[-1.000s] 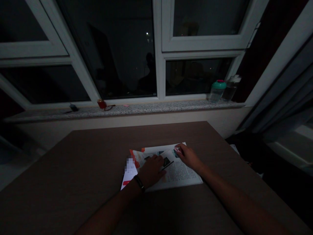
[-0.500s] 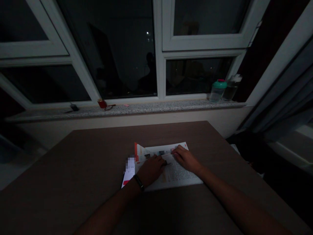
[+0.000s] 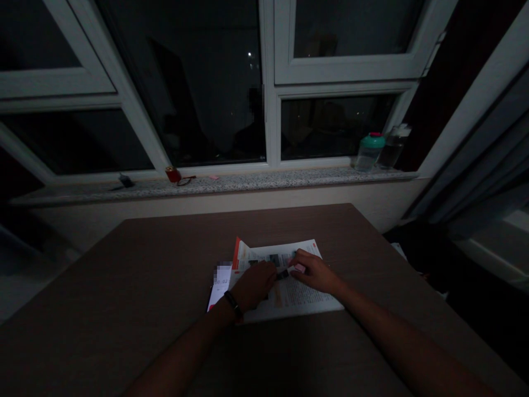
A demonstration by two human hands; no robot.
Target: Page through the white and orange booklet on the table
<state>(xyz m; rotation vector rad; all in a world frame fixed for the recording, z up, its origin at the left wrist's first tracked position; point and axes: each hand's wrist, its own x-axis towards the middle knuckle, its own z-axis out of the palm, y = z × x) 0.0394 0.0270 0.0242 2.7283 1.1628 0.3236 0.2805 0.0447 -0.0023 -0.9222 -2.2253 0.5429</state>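
An open book with printed pages lies on the table, its left edge lifted and showing red. My left hand, with a dark band on its wrist, rests over the left part of the pages. Its fingers are bent together at a small dark object, whose kind is too dim to make out. From the right, my right hand pinches a small pink block-like object between thumb and fingers, just above the page. The two hands' fingertips are close together but apart.
A lit phone lies against the book's left side on the brown table. Beyond it, the stone windowsill carries a red container, a green-lidded shaker bottle and a clear bottle.
My right hand has lifted slightly and moved a little right, so the pink object shows more. More of the dark object is visible. The book's raised left edge has shifted right.
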